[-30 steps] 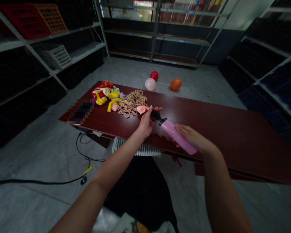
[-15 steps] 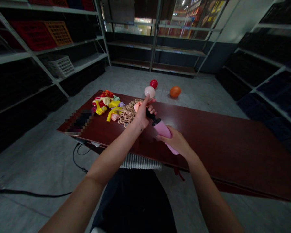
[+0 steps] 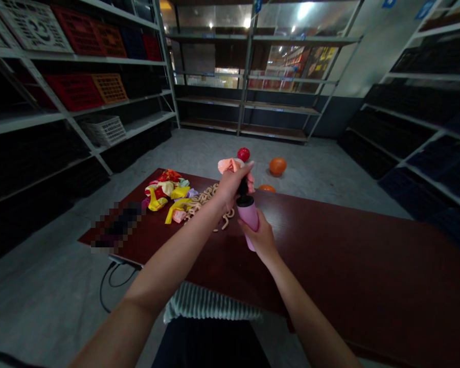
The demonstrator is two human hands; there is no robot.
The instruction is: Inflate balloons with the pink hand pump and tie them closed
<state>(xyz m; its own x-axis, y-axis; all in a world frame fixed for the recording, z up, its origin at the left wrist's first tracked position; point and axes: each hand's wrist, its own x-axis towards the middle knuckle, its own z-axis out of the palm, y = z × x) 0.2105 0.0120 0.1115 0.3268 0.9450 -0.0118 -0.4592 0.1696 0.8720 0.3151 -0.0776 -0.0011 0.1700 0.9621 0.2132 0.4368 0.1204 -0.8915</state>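
My right hand (image 3: 262, 236) is closed around the pink barrel of a balloon pump (image 3: 250, 227), which is held above the table and leans slightly. At the pump's black top end, my left hand (image 3: 232, 186) is closed on a limp peach balloon (image 3: 230, 164). The balloon's folds spread past the fingers, and its neck and the nozzle tip are mostly hidden by that hand. Left of the hands, a pile of tan long thin balloons (image 3: 203, 198) lies on the dark red table (image 3: 329, 245). Beside it is a heap of flat coloured balloons (image 3: 168, 189).
On the floor beyond the table are a red balloon (image 3: 243, 154) and an orange balloon (image 3: 278, 166); another orange balloon (image 3: 267, 188) shows at the far edge. A blurred-out dark object (image 3: 118, 225) lies at the table's left end. Shelves with crates (image 3: 74, 92) stand around.
The view has tilted up. The pump is more upright, and the peach balloon now stands out above my left hand. The pale round balloon beyond that hand is out of sight.
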